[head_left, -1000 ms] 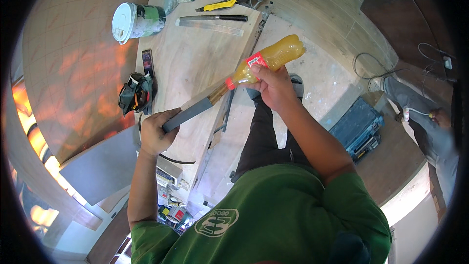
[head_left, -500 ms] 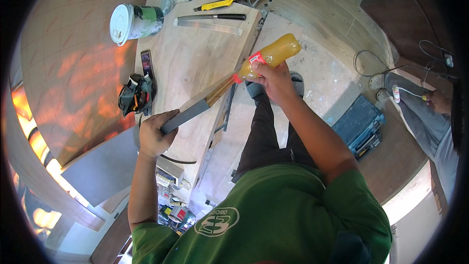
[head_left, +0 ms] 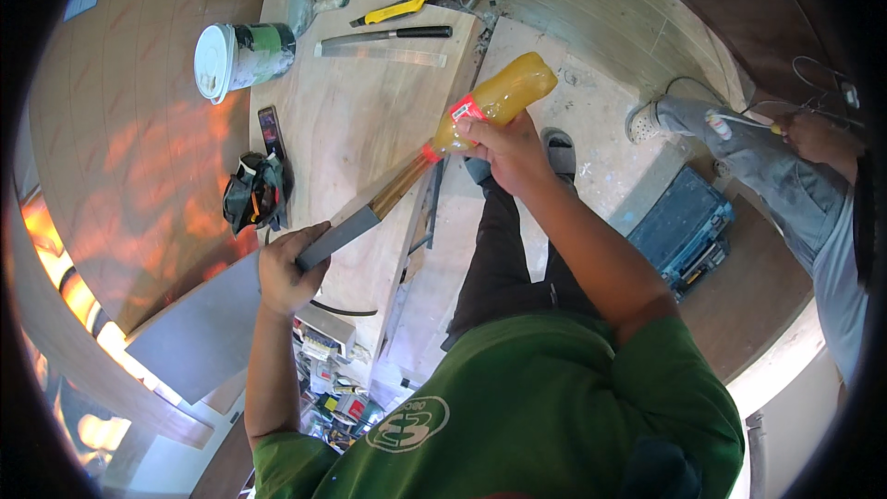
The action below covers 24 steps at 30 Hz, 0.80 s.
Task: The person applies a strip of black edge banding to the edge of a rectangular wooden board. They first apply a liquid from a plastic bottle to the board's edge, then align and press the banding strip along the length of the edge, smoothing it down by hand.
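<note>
My right hand (head_left: 506, 150) is closed round a clear plastic bottle (head_left: 504, 97) of yellow liquid with a red label. The bottle is tilted, its red neck down at the far end of a board's narrow edge (head_left: 402, 189). That edge shows brown, layered bare wood, with a grey strip (head_left: 340, 238) covering its nearer part. My left hand (head_left: 291, 266) grips the board at the grey strip, fingers wrapped over it. Whether liquid is coming out of the neck is too small to tell.
On the wooden worktop (head_left: 370, 120) lie a yellow utility knife (head_left: 393, 10), a black-handled blade (head_left: 397, 34), a clear strip (head_left: 388, 56) and a scraper (head_left: 309, 9). Nearby are a white-lidded bucket (head_left: 242, 55), phone (head_left: 271, 129), dark pouch (head_left: 251, 192) and blue toolbox (head_left: 679, 222). A co-worker's leg (head_left: 739, 143) is at right.
The bottle's neck has shifted slightly left and stays at the board's edge. My left hand keeps its grip. The co-worker's foot has moved left, nearer to me. The whole view has shifted a little.
</note>
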Tool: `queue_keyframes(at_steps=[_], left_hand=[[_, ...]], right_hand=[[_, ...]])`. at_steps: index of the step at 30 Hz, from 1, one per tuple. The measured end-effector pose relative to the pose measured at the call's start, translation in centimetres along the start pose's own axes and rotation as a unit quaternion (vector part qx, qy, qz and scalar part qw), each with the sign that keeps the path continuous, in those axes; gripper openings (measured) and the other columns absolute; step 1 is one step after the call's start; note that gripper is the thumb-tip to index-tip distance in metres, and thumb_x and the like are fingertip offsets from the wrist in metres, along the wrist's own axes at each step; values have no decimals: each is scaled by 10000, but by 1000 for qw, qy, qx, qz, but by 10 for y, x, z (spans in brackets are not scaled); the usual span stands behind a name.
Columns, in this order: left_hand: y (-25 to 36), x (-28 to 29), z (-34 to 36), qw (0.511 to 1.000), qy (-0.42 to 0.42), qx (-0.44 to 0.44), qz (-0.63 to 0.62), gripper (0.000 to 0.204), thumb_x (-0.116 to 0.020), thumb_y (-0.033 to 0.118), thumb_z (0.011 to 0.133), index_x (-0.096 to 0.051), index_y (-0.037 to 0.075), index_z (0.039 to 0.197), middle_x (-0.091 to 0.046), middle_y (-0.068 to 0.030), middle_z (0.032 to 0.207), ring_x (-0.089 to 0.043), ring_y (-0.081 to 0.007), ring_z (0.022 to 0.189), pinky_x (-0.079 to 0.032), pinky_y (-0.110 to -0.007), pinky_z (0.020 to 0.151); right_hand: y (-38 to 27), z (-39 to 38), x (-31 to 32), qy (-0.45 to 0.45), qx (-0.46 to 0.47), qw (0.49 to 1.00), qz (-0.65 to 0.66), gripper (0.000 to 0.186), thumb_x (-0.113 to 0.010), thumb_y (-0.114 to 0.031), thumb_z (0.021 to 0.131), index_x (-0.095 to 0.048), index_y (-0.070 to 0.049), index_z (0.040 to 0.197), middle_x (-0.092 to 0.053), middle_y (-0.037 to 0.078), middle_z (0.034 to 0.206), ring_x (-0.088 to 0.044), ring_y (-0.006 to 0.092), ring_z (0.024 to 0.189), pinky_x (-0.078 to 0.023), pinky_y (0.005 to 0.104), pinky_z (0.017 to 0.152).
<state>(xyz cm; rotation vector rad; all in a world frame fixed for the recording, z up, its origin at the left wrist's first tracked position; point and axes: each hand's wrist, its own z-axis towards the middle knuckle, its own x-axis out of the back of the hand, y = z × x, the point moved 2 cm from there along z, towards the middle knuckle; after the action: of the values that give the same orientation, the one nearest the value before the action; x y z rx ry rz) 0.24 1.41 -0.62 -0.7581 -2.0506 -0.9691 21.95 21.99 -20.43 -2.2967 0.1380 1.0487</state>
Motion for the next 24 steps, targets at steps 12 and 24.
queue_keyframes(at_steps=[12,24], left_hand=[[-5,0,1,1000,-11,-23,-4,429,-700,16,671,-728,6,1100,-738,-172,894,-730,-303,762,-564,-341,702],[-1,2,3,1000,-8,-23,-9,432,-696,20,672,-723,-1,1103,-735,-170,884,-721,-304,733,-558,-338,685]], right_hand=[[75,76,99,126,3,992,-23,449,-771,-122,845,-522,-96,1218,-654,91,1145,-690,268,1026,-631,487,803],[28,21,23,30,-30,996,77,486,-768,-147,843,-496,-83,1240,-640,104,1150,-685,253,1038,-644,448,772]])
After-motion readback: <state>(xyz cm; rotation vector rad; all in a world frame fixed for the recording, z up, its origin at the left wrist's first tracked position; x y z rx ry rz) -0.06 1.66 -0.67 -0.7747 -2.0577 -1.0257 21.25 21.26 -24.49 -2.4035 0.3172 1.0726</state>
